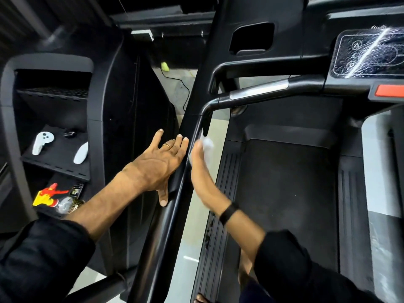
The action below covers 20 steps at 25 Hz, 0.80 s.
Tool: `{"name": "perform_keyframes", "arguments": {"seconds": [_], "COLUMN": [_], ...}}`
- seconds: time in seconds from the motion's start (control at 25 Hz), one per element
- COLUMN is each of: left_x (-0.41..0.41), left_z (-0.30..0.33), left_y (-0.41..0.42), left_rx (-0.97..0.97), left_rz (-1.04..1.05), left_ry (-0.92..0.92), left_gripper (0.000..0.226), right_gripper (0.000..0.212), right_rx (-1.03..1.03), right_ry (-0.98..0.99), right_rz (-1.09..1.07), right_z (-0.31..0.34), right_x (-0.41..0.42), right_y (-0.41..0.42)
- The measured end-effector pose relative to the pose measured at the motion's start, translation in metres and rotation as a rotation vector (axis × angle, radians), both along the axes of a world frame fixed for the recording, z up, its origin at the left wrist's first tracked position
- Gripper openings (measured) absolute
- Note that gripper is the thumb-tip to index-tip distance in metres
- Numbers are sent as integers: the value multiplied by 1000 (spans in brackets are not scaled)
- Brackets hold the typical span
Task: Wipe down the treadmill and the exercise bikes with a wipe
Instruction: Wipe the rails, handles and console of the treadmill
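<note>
The treadmill (284, 193) lies right of its handrail (175, 193), a shelf unit (8, 127) holding controllers (41, 142) left

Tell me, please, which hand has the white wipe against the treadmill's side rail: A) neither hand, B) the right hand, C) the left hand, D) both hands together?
B: the right hand presses the white wipe against the side rail, while the left hand rests open beside it.

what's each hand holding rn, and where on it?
Right hand presses a bunched white wipe against the treadmill's left handrail; the exact grip is blurred. Left hand holds nothing, fingers straight, resting along the rail.
</note>
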<state>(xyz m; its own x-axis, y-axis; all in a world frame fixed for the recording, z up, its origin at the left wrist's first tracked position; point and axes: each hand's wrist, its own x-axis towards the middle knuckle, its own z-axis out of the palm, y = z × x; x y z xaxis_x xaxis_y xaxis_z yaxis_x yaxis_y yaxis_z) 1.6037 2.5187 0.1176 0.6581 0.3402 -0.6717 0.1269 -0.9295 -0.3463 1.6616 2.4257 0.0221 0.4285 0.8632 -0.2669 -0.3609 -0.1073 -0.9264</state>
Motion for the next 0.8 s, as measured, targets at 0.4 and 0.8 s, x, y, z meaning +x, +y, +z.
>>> {"name": "perform_keyframes", "arguments": {"seconds": [0.4,0.8], "left_x": [-1,-2], "left_z": [2,1], "left_y": [2,3], "left_rx": [-22,-1], "left_rz": [-17,-33], "left_ry": [-52,-28], "left_gripper": [141,145], "right_gripper": [110,107], "right_rx": [-121,-137], "right_ry": [191,396], "right_rz": [95,-60], "right_z": [-78,-65], "right_x": [0,75], "right_y": [6,61]}}
